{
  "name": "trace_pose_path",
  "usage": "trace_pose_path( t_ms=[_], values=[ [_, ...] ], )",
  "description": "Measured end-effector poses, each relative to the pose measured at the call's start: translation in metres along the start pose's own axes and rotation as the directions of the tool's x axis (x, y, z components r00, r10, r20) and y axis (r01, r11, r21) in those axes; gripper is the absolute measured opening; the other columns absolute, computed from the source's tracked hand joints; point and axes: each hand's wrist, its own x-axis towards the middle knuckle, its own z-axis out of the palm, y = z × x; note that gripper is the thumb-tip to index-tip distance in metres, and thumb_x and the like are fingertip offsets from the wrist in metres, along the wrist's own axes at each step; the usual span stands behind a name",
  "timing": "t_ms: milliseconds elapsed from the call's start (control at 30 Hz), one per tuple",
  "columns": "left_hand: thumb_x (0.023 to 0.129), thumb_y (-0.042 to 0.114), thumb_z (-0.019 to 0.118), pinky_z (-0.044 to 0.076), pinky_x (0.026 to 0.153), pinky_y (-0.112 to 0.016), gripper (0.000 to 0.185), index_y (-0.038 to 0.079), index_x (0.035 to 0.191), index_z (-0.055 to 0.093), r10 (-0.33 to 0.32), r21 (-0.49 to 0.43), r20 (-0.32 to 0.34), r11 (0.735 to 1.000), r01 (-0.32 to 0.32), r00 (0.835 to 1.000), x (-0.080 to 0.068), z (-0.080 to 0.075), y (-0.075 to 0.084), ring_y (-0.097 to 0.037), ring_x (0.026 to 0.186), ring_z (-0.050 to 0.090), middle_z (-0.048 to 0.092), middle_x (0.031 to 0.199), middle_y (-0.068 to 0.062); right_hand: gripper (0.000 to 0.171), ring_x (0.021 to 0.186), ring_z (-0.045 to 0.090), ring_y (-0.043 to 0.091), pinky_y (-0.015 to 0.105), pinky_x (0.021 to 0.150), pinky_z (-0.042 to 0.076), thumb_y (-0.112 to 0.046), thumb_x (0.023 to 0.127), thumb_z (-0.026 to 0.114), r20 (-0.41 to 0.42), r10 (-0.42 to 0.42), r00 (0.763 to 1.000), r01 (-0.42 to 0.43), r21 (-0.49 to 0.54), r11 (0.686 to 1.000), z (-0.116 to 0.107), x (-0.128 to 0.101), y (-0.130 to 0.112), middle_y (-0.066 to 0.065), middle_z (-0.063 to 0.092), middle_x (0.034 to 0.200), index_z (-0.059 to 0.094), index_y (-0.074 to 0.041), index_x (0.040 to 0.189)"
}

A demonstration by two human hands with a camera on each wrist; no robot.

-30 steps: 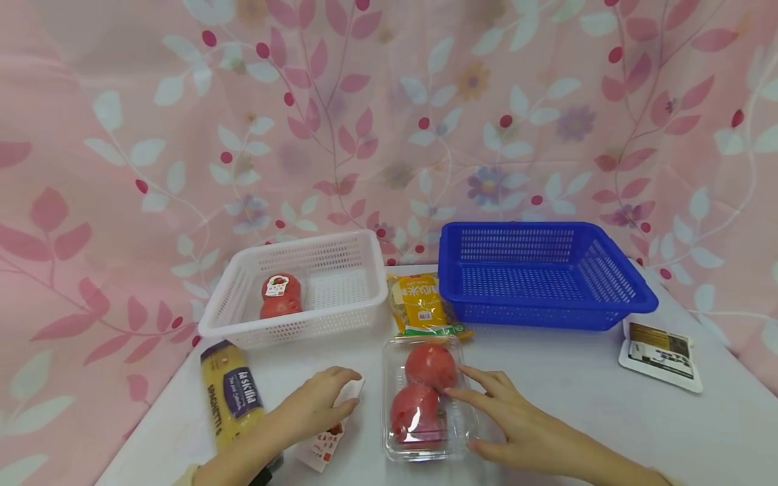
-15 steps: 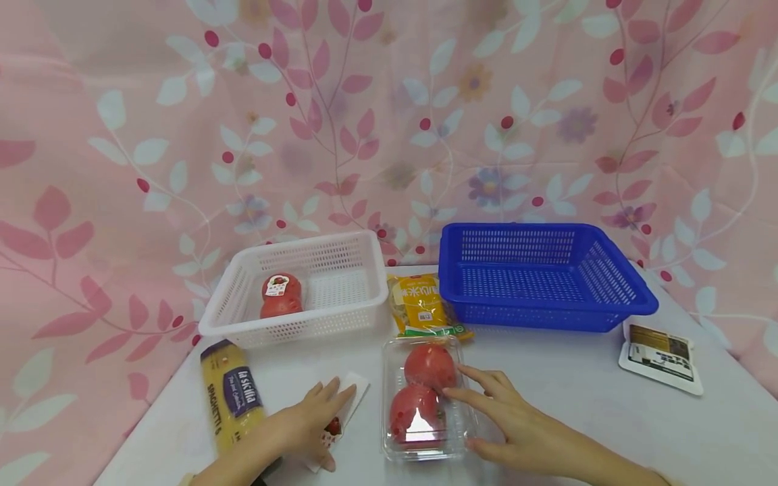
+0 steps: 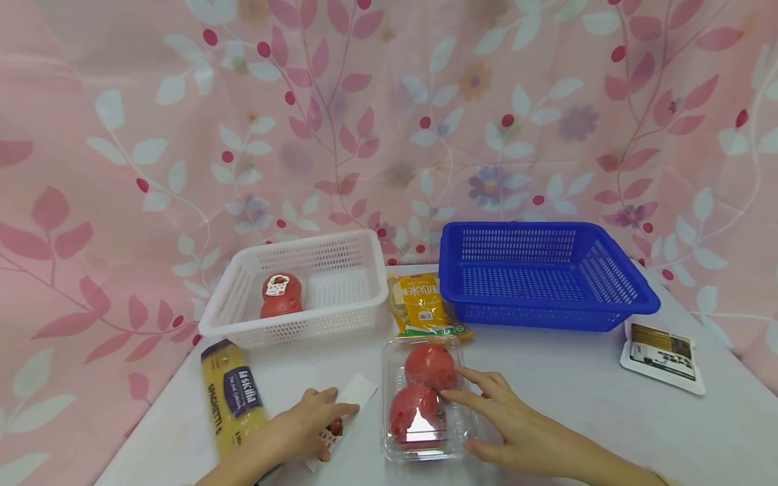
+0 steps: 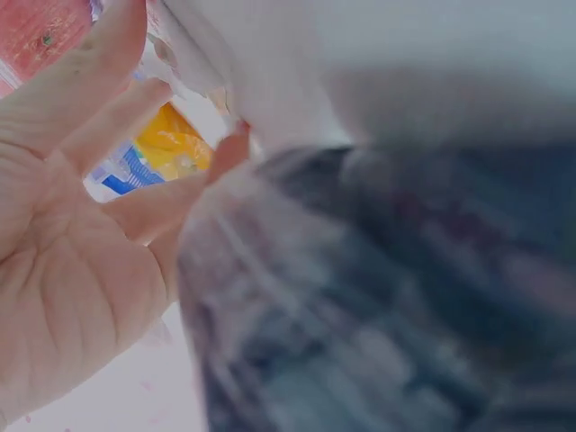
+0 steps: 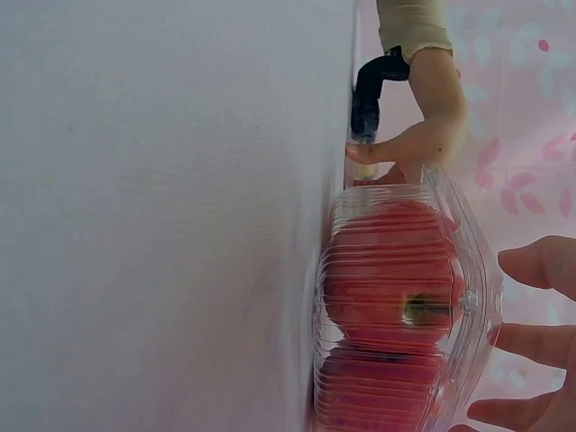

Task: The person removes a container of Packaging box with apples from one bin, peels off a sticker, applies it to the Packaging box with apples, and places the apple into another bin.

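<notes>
At lower centre of the head view, a clear box lies on the table with two tomatoes inside, one above the other in the frame. The right hand is spread, its fingertips touching the box's right side. Left of the box, the left hand, fingers spread, reaches over a paper label, covering part of it; whether it presses the label cannot be told. Spaghetti lies at lower left, beside that hand. Farther up, a yellow bag sits between a white basket and a blue basket.
</notes>
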Motion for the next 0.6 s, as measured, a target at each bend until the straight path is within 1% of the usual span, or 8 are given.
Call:
trace_pose_path(
  t_ms=[67,167,267,333,400,467,533,600],
  values=[
    [0.063,0.011,0.08,0.046,0.08,-0.052,0.062,0.021,0.121,0.061,-0.004,0.002,-0.004,1.0,0.004,1.0,0.001,0.0,0.001,-0.037,0.108,0.045,0.047,0.127,-0.021,0.057,0.12,0.032,0.028,0.05,0.08,0.048,-0.035,0.086,0.062,-0.007,-0.008,1.0,0.008,-0.008,1.0,0.001,0.0,0.0,0.008,0.024,0.145,0.039,-0.028,0.138],
    [0.065,0.009,0.08,0.049,0.077,-0.042,0.057,0.017,0.119,0.062,-0.002,0.002,-0.021,1.0,0.002,1.0,0.002,-0.001,0.002,-0.025,0.095,0.051,0.054,0.114,-0.015,0.058,0.121,0.032,0.028,0.049,0.081,0.048,-0.034,0.085,0.063,-0.005,0.001,1.0,-0.001,-0.008,1.0,0.001,0.0,0.001,0.007,0.024,0.146,0.039,-0.028,0.138],
    [0.067,0.008,0.079,0.05,0.075,-0.036,0.054,0.011,0.118,0.061,0.006,-0.005,-0.039,1.0,-0.006,0.999,0.001,-0.004,0.003,-0.016,0.084,0.051,0.057,0.101,-0.006,0.059,0.123,0.031,0.028,0.049,0.082,0.047,-0.033,0.085,0.064,0.021,0.03,0.999,-0.03,0.022,0.999,0.001,0.0,0.001,0.007,0.023,0.146,0.039,-0.03,0.138],
    [0.068,0.008,0.078,0.05,0.078,-0.039,0.055,0.008,0.12,0.059,-0.009,-0.027,-0.046,1.0,0.007,0.999,0.0,-0.006,0.004,-0.015,0.084,0.052,0.06,0.099,-0.005,0.059,0.123,0.03,0.029,0.049,0.083,0.047,-0.033,0.085,0.063,0.046,0.056,0.997,-0.059,0.051,0.997,0.0,0.001,0.0,0.007,0.021,0.147,0.038,-0.031,0.139],
    [0.069,0.007,0.077,0.048,0.081,-0.043,0.057,0.004,0.122,0.056,-0.032,-0.065,-0.057,0.998,0.028,0.998,-0.001,-0.008,0.005,-0.016,0.086,0.053,0.062,0.102,-0.008,0.059,0.124,0.029,0.03,0.05,0.083,0.046,-0.034,0.086,0.063,0.069,0.076,0.995,-0.081,0.074,0.994,-0.001,0.002,0.0,0.006,0.02,0.147,0.037,-0.032,0.139],
    [0.07,0.007,0.077,0.047,0.082,-0.046,0.06,0.001,0.125,0.053,-0.057,-0.098,-0.085,0.994,0.049,0.995,-0.003,-0.009,0.008,-0.019,0.089,0.055,0.063,0.104,-0.012,0.059,0.124,0.029,0.03,0.049,0.083,0.047,-0.035,0.086,0.062,0.081,0.082,0.993,-0.09,0.089,0.992,-0.002,0.003,-0.001,0.006,0.02,0.147,0.037,-0.032,0.139],
    [0.072,0.007,0.075,0.047,0.082,-0.046,0.061,-0.003,0.127,0.05,-0.067,-0.116,-0.129,0.992,0.052,0.989,-0.005,-0.01,0.01,-0.019,0.088,0.056,0.063,0.104,-0.016,0.059,0.124,0.03,0.03,0.048,0.083,0.047,-0.034,0.086,0.062,0.082,0.08,0.993,-0.088,0.094,0.992,-0.003,0.003,-0.002,0.005,0.02,0.147,0.037,-0.032,0.139],
    [0.075,0.007,0.073,0.047,0.082,-0.045,0.06,-0.005,0.128,0.048,-0.054,-0.109,-0.186,0.993,0.034,0.981,-0.007,-0.012,0.012,-0.019,0.09,0.057,0.063,0.106,-0.018,0.058,0.124,0.031,0.03,0.047,0.084,0.047,-0.033,0.086,0.063,0.072,0.071,0.995,-0.078,0.092,0.993,-0.003,0.004,-0.002,0.006,0.021,0.147,0.038,-0.031,0.139]
  ],
)
